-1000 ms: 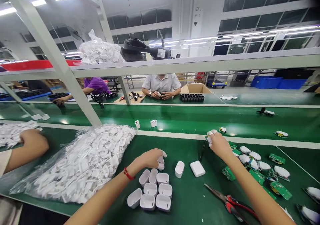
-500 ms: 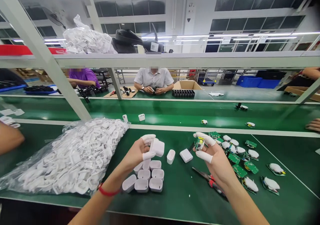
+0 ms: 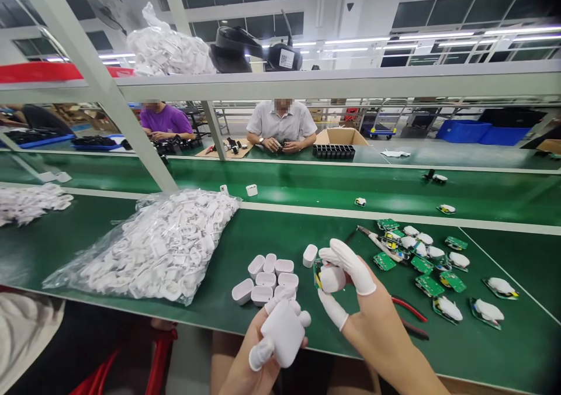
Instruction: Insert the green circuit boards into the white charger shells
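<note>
My left hand (image 3: pixel 263 348), in white finger cots, is closed around a white plastic housing (image 3: pixel 284 332) near the table's front edge. Just above and to the right, my right hand (image 3: pixel 355 284), also in finger cots, grips a circuit board (image 3: pixel 318 275) with a white-covered part and a bit of yellow on it. The board and the housing are apart. Behind my left hand stand several open white housings (image 3: pixel 266 280) in a cluster, and a single housing (image 3: pixel 310 255) stands near my right fingertips. Red-handled pliers (image 3: pixel 409 308) lie partly hidden behind my right hand.
Several circuit boards (image 3: pixel 429 285) lie at right, beside a long tool (image 3: pixel 377 242). A clear bag of white plastic parts (image 3: pixel 153 249) lies at left. A green conveyor belt (image 3: pixel 298 187) runs behind, below a shelf (image 3: pixel 333 85). A co-worker (image 3: pixel 280 127) sits opposite.
My left hand has brought the housing down toward the table's front edge. My right hand has moved left and down with the board, turning its white-covered part into view. The camera view has shifted.
</note>
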Motion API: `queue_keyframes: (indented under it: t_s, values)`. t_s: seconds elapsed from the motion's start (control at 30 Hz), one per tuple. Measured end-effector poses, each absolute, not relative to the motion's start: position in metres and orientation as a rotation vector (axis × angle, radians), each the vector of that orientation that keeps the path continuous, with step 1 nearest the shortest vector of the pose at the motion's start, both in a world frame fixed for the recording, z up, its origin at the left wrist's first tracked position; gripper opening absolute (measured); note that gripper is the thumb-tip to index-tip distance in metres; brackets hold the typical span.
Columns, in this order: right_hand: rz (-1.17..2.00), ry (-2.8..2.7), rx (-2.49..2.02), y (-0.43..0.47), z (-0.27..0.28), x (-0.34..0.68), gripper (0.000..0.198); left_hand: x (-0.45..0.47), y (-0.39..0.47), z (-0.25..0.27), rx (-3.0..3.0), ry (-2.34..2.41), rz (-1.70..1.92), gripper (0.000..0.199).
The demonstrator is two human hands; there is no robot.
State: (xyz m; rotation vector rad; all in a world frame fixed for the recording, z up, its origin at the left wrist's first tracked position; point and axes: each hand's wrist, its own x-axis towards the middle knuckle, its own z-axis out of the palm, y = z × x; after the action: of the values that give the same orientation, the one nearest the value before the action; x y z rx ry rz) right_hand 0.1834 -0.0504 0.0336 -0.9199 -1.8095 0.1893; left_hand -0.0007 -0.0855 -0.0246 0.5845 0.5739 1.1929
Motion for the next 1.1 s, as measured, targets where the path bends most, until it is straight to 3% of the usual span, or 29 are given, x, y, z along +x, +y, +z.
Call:
queue_keyframes:
  t_s: [0.1,0.2,0.37,0.47,0.63,0.9,1.0,1.1]
  values:
    - [0.228,-1.781,-0.889,-0.055,0.033,0.181,0.067,-0.004,-0.086,-0.031,0.652,0.604,1.203,0.06]
    - [0.473,-1.643,-0.84,-0.057,0.026,0.179,0.06,-0.005,-0.085,-0.04,0.787,0.54,1.234,0.063]
    - [0.776,-1.511,-0.82,-0.06,0.011,0.172,0.031,0.005,-0.088,-0.037,0.86,0.353,1.358,0.062]
    - [0.815,-1.618,-0.911,-0.06,0.007,0.169,0.033,0.011,-0.088,-0.032,0.799,0.211,1.338,0.057]
    - [0.712,-1.94,-1.131,-0.059,0.012,0.171,0.057,0.004,-0.086,-0.029,0.684,-0.055,1.228,0.043]
    - [0.023,-2.145,-1.12,-0.053,0.019,0.172,0.03,-0.02,-0.078,-0.029,0.641,0.172,1.095,0.047]
    - [0.056,-2.125,-1.057,-0.051,0.017,0.171,0.029,-0.022,-0.073,-0.035,0.715,0.375,1.113,0.042]
    - [0.34,-1.93,-0.926,-0.05,0.01,0.175,0.041,-0.025,-0.073,-0.042,0.95,0.657,1.201,0.055]
